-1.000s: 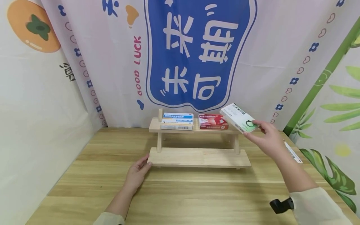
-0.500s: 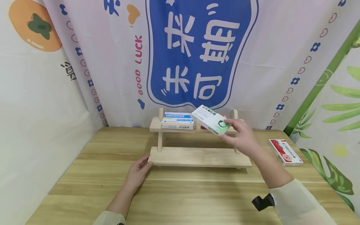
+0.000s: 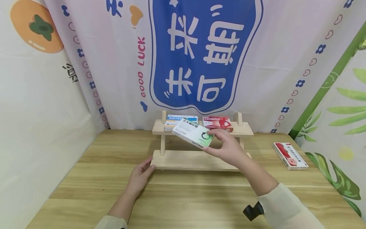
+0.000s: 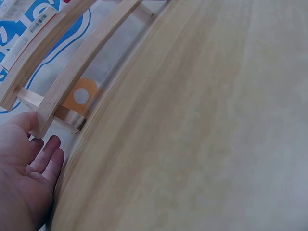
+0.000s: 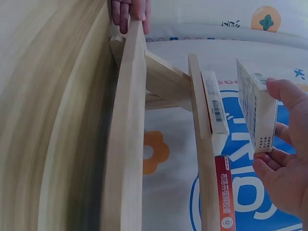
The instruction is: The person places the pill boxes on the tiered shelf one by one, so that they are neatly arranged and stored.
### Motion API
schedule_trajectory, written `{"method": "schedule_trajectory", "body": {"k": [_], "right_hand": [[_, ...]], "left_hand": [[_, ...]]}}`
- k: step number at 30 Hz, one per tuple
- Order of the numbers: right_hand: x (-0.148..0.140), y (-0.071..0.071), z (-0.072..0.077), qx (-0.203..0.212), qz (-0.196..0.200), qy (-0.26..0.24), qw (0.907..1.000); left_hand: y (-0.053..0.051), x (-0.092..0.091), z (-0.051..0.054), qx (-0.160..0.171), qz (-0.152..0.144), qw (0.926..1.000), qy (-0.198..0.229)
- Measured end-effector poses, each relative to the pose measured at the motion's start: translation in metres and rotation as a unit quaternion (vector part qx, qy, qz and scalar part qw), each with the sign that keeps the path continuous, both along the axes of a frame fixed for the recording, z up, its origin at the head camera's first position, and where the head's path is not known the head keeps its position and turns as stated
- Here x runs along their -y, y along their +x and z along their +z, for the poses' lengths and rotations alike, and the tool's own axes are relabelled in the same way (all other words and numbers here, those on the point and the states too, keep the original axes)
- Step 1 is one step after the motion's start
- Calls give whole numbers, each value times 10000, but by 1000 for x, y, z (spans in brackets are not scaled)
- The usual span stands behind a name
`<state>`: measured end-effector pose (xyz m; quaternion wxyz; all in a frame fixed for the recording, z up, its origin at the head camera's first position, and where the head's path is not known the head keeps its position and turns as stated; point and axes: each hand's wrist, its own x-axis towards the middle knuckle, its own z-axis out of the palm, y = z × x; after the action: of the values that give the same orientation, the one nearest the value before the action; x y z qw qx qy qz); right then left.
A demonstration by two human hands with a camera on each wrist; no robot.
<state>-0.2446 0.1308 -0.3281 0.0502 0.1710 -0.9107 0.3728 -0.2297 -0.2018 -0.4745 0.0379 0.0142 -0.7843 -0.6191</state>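
Observation:
A two-tier wooden rack [image 3: 200, 159] stands on the table. My left hand [image 3: 139, 178] grips the left end of its lower shelf; in the left wrist view the thumb of the left hand [image 4: 26, 168] lies against the shelf end [image 4: 44, 120]. My right hand [image 3: 230, 149] pinches a white and green box [image 3: 193, 133] by its right end, held tilted in front of the upper shelf. In the right wrist view the fingers of the right hand [image 5: 288, 154] hold that box [image 5: 256, 106] clear of the rack [image 5: 204, 159].
On the upper shelf sit a blue and white box [image 3: 169, 122], partly covered by the held box, and a red box [image 3: 218, 122]. A red and white box [image 3: 290, 156] lies on the table to the right. Printed cloth [image 3: 125, 63] hangs behind.
My right hand has carried the white and green box leftward and lower, from the upper shelf's right end past the red box. The left hand has stayed at the lower shelf's end.

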Motion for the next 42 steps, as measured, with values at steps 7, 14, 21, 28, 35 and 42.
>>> {"method": "schedule_trajectory", "body": {"k": [7, 14, 21, 28, 35, 42], "right_hand": [[15, 2, -16, 178, 285, -85, 9994], [25, 5, -40, 240, 481, -158, 9984], [30, 3, -64, 342, 538, -101, 9979], [31, -1, -82, 394, 710, -28, 9967], [33, -2, -93, 346, 869, 1, 9956], [33, -3, -96, 494, 846, 213, 9950]], "left_hand": [[-1, 0, -1, 29, 19, 10000, 16], [-2, 1, -3, 58, 17, 9999, 96], [-1, -1, -3, -59, 68, 9999, 113], [-1, -1, -3, -96, 50, 9999, 61], [-1, 0, -3, -26, 71, 10000, 33], [-1, -1, -3, -57, 105, 9999, 63]]}}
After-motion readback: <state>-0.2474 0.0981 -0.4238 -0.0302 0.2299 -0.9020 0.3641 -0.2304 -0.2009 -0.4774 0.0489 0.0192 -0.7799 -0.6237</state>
